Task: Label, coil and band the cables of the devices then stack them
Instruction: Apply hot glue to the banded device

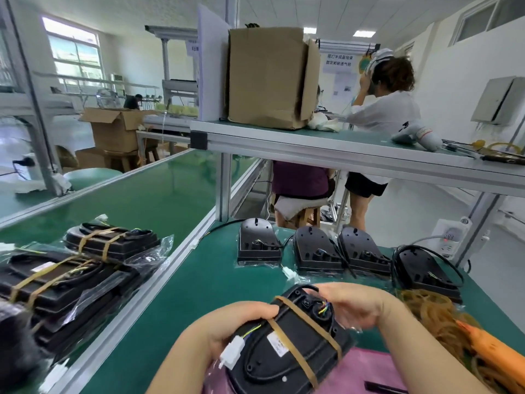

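Observation:
A black device (287,345) lies in front of me with a white label, a coiled cable, a white connector (233,354) and two tan rubber bands across it. My left hand (227,328) grips its left edge, thumb on top near one band. My right hand (360,304) curls over its far right end by the coloured wires. Several unbanded black devices (315,251) with loose cables stand in a row behind. A stack of banded devices (71,268) in clear bags lies on the conveyor at the left.
A heap of tan rubber bands (437,311) and an orange tool (494,348) lie at the right. A pink sheet (369,368) lies under the device. An overhead shelf (341,149) carries a cardboard box (267,78). Two people are beyond the bench.

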`<state>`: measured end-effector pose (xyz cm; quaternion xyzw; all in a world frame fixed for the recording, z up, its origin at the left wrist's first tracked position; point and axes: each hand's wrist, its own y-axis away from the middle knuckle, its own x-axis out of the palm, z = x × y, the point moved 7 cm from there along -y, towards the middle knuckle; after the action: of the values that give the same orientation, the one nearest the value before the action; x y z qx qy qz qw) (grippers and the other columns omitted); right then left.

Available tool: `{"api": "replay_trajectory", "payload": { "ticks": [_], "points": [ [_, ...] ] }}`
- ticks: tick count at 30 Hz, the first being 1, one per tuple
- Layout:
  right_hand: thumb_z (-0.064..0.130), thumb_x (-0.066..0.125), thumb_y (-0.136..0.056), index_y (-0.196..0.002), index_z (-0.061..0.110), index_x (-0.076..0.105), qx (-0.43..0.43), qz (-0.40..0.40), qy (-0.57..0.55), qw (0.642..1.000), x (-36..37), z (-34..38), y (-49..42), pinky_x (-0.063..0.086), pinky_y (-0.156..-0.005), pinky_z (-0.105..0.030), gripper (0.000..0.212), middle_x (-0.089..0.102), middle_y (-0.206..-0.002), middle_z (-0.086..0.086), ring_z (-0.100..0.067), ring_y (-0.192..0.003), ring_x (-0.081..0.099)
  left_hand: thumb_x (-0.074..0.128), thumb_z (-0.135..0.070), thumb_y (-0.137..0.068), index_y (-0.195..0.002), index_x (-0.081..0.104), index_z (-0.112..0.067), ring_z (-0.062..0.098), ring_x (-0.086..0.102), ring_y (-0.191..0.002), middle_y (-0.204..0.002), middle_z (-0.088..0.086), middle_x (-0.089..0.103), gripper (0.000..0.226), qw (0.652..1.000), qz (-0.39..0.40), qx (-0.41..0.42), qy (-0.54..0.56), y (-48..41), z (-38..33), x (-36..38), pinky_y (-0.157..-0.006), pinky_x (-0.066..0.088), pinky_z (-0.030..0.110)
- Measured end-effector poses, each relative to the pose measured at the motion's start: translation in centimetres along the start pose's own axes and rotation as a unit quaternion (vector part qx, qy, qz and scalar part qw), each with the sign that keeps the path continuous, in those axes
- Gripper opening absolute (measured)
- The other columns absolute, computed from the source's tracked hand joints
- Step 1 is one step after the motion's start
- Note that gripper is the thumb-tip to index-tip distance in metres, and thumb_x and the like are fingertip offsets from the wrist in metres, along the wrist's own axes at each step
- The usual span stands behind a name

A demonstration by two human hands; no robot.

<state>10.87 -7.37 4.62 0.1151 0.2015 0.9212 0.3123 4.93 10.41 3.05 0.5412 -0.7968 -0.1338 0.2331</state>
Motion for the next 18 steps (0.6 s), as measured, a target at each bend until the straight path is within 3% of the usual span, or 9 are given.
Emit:
{"api": "replay_trajectory", "payload": {
  "ticks": [3, 5, 8, 10, 11, 13, 15, 17, 18],
  "points": [
    [0.034, 0.065, -0.088, -0.137, 0.013, 0.05, -0.052, 0.03, -0.039, 0.997, 0.7, 1.0, -0.6, 0.016, -0.113, -0.065, 0.056, 0.05, -0.139, -0.018, -0.037, -0.127, 0.048, 0.066, -0.052, -0.083, -0.109, 0.075, -0.01, 0.032, 0.068, -0.104, -0.117, 0.018, 0.069, 0.05, 0.997, 0.015, 0.012, 0.068, 0.6, -0.7, -0.7, -0.086, 0.056, 0.039],
    [0.029, 0.071, -0.084, -0.133, 0.013, 0.055, -0.08, 0.017, -0.102, 0.991, 0.6, 1.7, -0.9, 0.026, -0.112, -0.06, 0.054, 0.056, -0.134, -0.016, -0.033, -0.122, 0.054, 0.049, -0.058, -0.088, -0.105, 0.075, -0.006, 0.036, 0.068, -0.103, -0.116, 0.023, 0.068, 0.061, 0.982, -0.009, 0.035, 0.185, 0.6, -0.6, -1.9, -0.081, 0.057, 0.042],
    [0.024, 0.082, -0.072, -0.121, 0.007, 0.065, -0.107, -0.049, -0.213, 0.97, -0.1, 1.9, -1.6, 0.049, -0.097, -0.051, 0.054, 0.062, -0.125, -0.021, -0.035, -0.114, 0.061, 0.042, -0.048, -0.099, -0.101, 0.075, 0.002, 0.036, 0.069, -0.099, -0.108, 0.026, 0.069, 0.06, 0.923, -0.063, 0.056, 0.374, -0.2, 1.3, -3.2, -0.078, 0.056, 0.04],
    [0.024, 0.079, -0.074, -0.122, 0.006, 0.064, -0.112, -0.105, -0.255, 0.955, -0.3, 2.1, -2.4, 0.046, -0.1, -0.051, 0.054, 0.063, -0.124, -0.02, -0.036, -0.114, 0.061, 0.049, -0.034, -0.1, -0.12, 0.065, 0.001, 0.035, 0.062, -0.11, -0.121, 0.021, 0.064, 0.044, 0.878, -0.152, 0.076, 0.448, -0.3, 2.9, -3.4, -0.079, 0.055, 0.025],
    [0.026, 0.073, -0.077, -0.123, 0.009, 0.063, -0.116, -0.126, -0.266, 0.949, 0.0, 2.4, -3.0, 0.045, -0.101, -0.051, 0.05, 0.066, -0.12, -0.016, -0.033, -0.111, 0.063, 0.049, -0.027, -0.1, -0.125, 0.059, 0.002, 0.036, 0.061, -0.109, -0.125, 0.022, 0.062, 0.04, 0.863, -0.181, 0.087, 0.463, -0.2, 3.6, -2.8, -0.076, 0.057, 0.029],
    [0.027, 0.064, -0.079, -0.114, 0.011, 0.066, -0.122, -0.147, -0.289, 0.938, 1.2, 3.4, -4.6, 0.051, -0.091, -0.051, 0.038, 0.072, -0.107, -0.014, -0.03, -0.098, 0.069, 0.047, -0.016, -0.098, -0.12, 0.058, 0.001, 0.037, 0.063, -0.101, -0.125, 0.023, 0.063, 0.03, 0.875, -0.17, 0.12, 0.437, 0.0, 3.6, -1.1, -0.075, 0.054, 0.045],
    [0.025, 0.061, -0.084, -0.115, 0.003, 0.065, -0.125, -0.127, -0.314, 0.933, 3.7, 4.9, -6.7, 0.046, -0.098, -0.053, 0.039, 0.065, -0.117, -0.024, -0.039, -0.111, 0.062, 0.05, -0.012, -0.098, -0.123, 0.059, -0.009, 0.034, 0.065, -0.101, -0.118, 0.015, 0.067, 0.026, 0.874, -0.169, 0.184, 0.417, 0.3, 2.5, 0.2, -0.077, 0.052, 0.046],
    [0.026, 0.061, -0.085, -0.119, -0.001, 0.062, -0.117, -0.128, -0.309, 0.935, 6.3, 6.3, -9.0, 0.036, -0.109, -0.052, 0.043, 0.061, -0.123, -0.026, -0.042, -0.121, 0.055, 0.054, -0.011, -0.097, -0.124, 0.058, -0.02, 0.026, 0.068, -0.102, -0.113, 0.008, 0.071, 0.029, 0.85, -0.23, 0.252, 0.403, 1.3, 0.9, -0.4, -0.08, 0.053, 0.041],
    [0.027, 0.061, -0.084, -0.114, -0.001, 0.064, -0.112, -0.134, -0.302, 0.937, 7.6, 7.1, -10.1, 0.041, -0.106, -0.051, 0.041, 0.064, -0.119, -0.024, -0.04, -0.117, 0.058, 0.055, -0.012, -0.096, -0.125, 0.058, -0.023, 0.022, 0.068, -0.103, -0.112, 0.005, 0.071, 0.031, 0.829, -0.277, 0.285, 0.393, 2.1, 0.2, -1.3, -0.083, 0.053, 0.038]
  ]
}}
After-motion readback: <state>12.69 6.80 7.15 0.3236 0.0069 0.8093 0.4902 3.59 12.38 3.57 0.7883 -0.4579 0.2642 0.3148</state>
